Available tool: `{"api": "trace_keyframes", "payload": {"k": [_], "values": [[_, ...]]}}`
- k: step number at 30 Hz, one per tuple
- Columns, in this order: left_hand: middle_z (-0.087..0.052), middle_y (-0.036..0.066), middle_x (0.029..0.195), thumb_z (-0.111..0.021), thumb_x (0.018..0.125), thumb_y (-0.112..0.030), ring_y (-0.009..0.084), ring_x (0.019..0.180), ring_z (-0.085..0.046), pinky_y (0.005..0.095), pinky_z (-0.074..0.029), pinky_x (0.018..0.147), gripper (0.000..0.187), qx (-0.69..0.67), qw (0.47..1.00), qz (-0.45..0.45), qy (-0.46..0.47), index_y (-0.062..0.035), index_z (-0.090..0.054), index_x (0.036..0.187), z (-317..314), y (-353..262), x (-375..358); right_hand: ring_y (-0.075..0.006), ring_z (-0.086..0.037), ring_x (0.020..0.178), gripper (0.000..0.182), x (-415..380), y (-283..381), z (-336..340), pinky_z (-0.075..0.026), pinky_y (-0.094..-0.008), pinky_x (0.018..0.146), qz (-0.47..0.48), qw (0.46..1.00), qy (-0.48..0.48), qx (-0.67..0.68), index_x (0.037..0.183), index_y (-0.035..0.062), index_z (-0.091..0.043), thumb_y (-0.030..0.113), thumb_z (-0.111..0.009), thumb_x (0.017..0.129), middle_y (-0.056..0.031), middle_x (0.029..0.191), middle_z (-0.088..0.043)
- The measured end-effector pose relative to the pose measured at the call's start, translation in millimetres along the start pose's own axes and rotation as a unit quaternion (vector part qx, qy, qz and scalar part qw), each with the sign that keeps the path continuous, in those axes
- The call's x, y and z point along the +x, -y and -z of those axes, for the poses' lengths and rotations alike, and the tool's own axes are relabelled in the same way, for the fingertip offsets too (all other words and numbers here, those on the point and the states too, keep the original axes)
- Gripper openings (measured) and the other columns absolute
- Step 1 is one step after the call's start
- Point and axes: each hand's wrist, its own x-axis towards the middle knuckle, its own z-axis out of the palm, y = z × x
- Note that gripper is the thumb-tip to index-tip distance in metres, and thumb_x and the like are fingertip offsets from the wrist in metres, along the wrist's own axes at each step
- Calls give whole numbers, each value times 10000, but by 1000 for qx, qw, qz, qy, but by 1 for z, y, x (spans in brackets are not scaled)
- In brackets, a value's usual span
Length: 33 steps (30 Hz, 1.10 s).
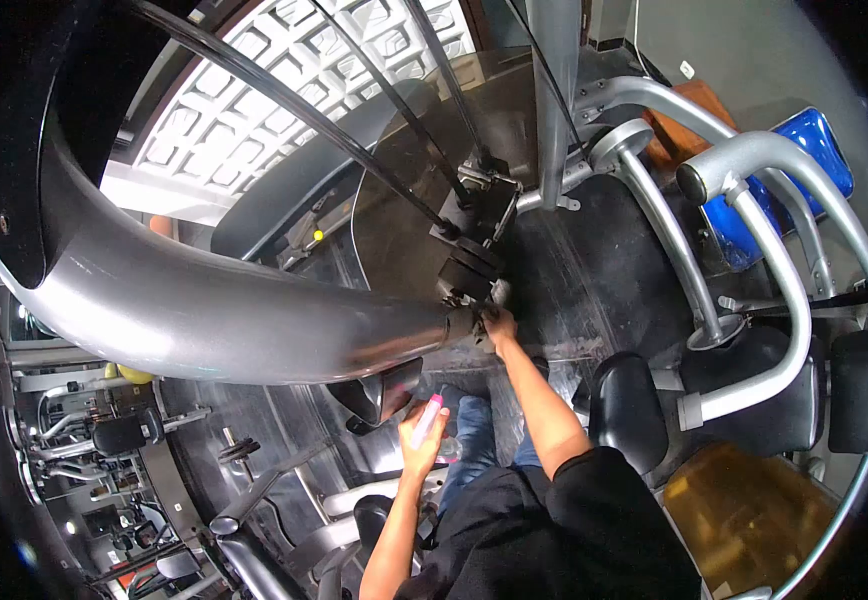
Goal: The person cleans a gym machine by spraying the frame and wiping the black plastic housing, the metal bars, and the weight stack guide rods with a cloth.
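My left hand (422, 440) is wrapped round a bottle with a pink top (430, 412), held upright in front of my jeans. My right hand (497, 327) reaches forward to the lower end of a thick silver machine tube (254, 310), beside the black weight stack (469, 268). Its fingers are bent against the metal there; whether they hold anything is too small to tell. Dark guide rods (354, 150) rise from the stack.
Silver bars (789, 290) and black pads (629, 412) of a machine stand to the right, near a blue object (814, 150) by the wall. More gym equipment (119, 435) is at the lower left. A patterned white panel (234, 110) lies beyond the rods.
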Motion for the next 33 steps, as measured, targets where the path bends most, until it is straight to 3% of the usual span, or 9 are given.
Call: {"api": "trace_keyframes", "payload": {"k": [3, 9, 11, 14, 18, 21, 23, 26, 33], "values": [[-544, 36, 654, -682, 924, -296, 124, 568, -539, 301, -424, 528, 350, 21, 1000, -5, -2, -4, -584, 757, -2, 4, -1, -242, -678, 1030, 361, -15, 19, 18, -509, -363, 858, 5, 988, 83, 132, 1175, 58, -677, 181, -700, 837, -137, 1114, -712], [-549, 50, 644, -674, 926, -299, 129, 561, -532, 318, -419, 531, 357, 7, 1000, 8, -14, 7, -587, 766, -7, 3, 3, -191, -608, 1051, 325, -74, -16, -17, -439, -304, 966, 130, 946, -50, 294, 1180, -6, -636, 54, -619, 860, -84, 1092, -682], [-547, 52, 633, -671, 926, -302, 129, 557, -533, 316, -422, 533, 355, 17, 1000, 6, -7, 5, -588, 768, -5, 1, 2, -264, -547, 1191, 425, -79, -33, -45, -406, -360, 1020, 126, 943, -91, 294, 1281, 19, -523, 84, -639, 878, -150, 1251, -591], [-545, 53, 616, -664, 929, -305, 131, 548, -532, 311, -423, 534, 356, 24, 1000, -4, 2, 3, -590, 765, -2, 3, 1, -232, -521, 1145, 464, -64, -28, -74, -424, -351, 977, -126, 916, -130, 357, 1379, 123, -398, 112, -575, 951, -72, 1346, -496], [-551, 45, 596, -655, 931, -291, 126, 538, -519, 304, -413, 528, 369, 23, 999, 20, -7, 1, -593, 713, 6, 0, -5, -185, -554, 1027, 305, 18, -124, -142, -488, -407, 757, -273, 832, -53, 480, 1303, 240, -492, 234, -487, 998, -21, 1316, -528], [-565, 41, 590, -661, 928, -277, 116, 538, -511, 299, -405, 524, 389, 5, 999, 34, -16, -2, -589, 662, 11, 8, -8, -195, -610, 969, 296, -24, -56, -84, -528, -423, 740, -339, 808, 18, 481, 1282, 217, -531, 279, -429, 1011, -34, 1260, -574], [-568, 39, 590, -667, 923, -270, 113, 541, -509, 297, -405, 525, 391, 12, 999, 27, -14, -5, -585, 648, 13, 16, -9, -222, -658, 955, 295, -43, -40, -76, -560, -437, 802, -293, 830, -28, 473, 1254, 165, -555, 284, -413, 1025, -64, 1219, -612], [-574, 36, 597, -674, 917, -250, 110, 547, -509, 293, -402, 525, 379, 0, 1000, 19, -19, -5, -582, 643, 12, 11, -11, -248, -668, 1007, 284, -75, -19, -56, -568, -463, 858, -189, 771, 116, 597, 1275, 112, -527, 194, -444, 1015, -101, 1211, -626], [-582, 43, 631, -677, 885, -161, 128, 567, -541, 291, -418, 552, 244, 36, 991, -128, -16, -8, -601, 710, 10, 6, -9, -265, -627, 1062, 371, -89, 25, -41, -521, -438, 910, -223, 822, -36, 523, 1333, 119, -466, 145, -517, 967, -96, 1225, -617]]}}
